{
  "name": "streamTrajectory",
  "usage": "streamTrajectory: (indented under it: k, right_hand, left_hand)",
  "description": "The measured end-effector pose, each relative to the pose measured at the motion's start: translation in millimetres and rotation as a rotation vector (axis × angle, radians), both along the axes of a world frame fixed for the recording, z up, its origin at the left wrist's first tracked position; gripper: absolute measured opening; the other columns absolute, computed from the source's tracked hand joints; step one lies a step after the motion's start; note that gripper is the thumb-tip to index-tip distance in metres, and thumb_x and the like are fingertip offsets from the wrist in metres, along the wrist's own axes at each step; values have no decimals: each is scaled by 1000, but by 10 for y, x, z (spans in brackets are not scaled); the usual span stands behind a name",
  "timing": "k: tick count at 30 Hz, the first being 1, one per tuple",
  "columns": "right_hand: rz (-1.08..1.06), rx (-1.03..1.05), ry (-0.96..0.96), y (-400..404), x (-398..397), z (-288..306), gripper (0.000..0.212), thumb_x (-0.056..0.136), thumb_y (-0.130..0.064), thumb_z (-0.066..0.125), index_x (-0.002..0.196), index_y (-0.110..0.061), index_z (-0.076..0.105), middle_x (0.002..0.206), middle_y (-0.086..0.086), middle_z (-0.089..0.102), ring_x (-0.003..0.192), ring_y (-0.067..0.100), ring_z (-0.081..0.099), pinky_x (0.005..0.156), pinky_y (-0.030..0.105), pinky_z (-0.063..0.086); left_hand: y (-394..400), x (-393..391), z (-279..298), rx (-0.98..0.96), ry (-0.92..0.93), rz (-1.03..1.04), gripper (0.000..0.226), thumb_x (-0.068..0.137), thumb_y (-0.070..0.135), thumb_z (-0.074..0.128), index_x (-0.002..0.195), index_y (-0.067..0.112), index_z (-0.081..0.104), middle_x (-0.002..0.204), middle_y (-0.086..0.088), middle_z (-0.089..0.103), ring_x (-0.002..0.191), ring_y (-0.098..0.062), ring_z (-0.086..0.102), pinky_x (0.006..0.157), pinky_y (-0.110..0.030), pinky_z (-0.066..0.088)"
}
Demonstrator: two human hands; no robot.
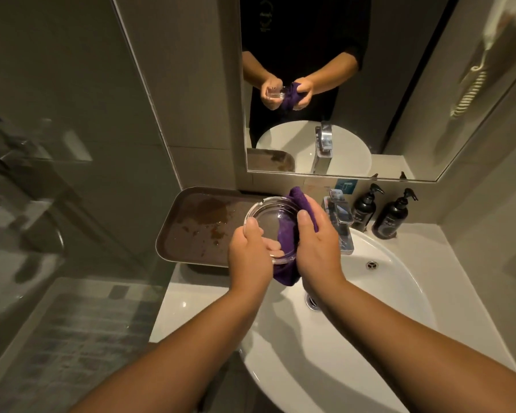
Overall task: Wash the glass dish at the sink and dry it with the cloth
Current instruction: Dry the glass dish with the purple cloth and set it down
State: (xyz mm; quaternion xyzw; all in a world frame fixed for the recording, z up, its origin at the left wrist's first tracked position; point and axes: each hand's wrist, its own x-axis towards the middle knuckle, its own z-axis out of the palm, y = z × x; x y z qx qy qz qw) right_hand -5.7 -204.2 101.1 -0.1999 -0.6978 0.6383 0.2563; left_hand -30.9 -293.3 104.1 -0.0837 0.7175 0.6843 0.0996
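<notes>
Gripping the glass dish (270,226) by its near rim above the white sink (399,293), the left hand (249,254) tilts it while the right hand (318,248) presses the purple cloth (289,231) inside, the stained tray (197,228) lying at ten o'clock on the worktop (188,305).

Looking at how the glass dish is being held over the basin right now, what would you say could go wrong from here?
1. The left hand pinches the glass dish by one edge only; if it is wet, it might slip and hit the hard sink.
2. The right hand rubs the purple cloth near the faucet; a wide stroke could knock the glass against it.
3. The stained tray sits just left; setting the dish there would likely dirty it again.
</notes>
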Motion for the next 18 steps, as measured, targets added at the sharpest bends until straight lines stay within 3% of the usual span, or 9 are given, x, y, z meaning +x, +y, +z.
streamTrajectory:
  k: [5,10,13,18]
  right_hand:
    - [282,203,-46,364,-59,252,35,100,-15,49,117,-43,62,108,-24,68,101,-6,62,88,16,47]
    - [610,351,-197,574,-119,543,31,101,-18,50,123,-38,61,112,-22,66,103,-6,63,88,13,50]
    - [621,353,-203,552,-163,586,32,102,-21,49,124,-41,60,114,-22,66,105,-4,63,91,17,50]
    - [426,275,-149,400,-177,427,29,100,-22,50,119,-40,64,108,-18,70,101,1,65,94,28,51]
  left_hand:
    - [-195,-215,118,17,37,-347,32,105,35,34,100,9,52,68,-7,69,55,-17,63,57,-32,49]
    - [-291,-371,344,-103,51,-621,32,105,32,35,94,8,53,66,-12,68,53,-21,60,54,-28,45]
    - [-290,-380,365,-157,106,-561,35,104,32,37,93,5,57,63,-11,68,50,-22,61,58,-31,49]
    - [-248,-340,234,-222,149,-377,39,103,36,38,90,7,60,61,-8,69,50,-19,62,64,-36,51]
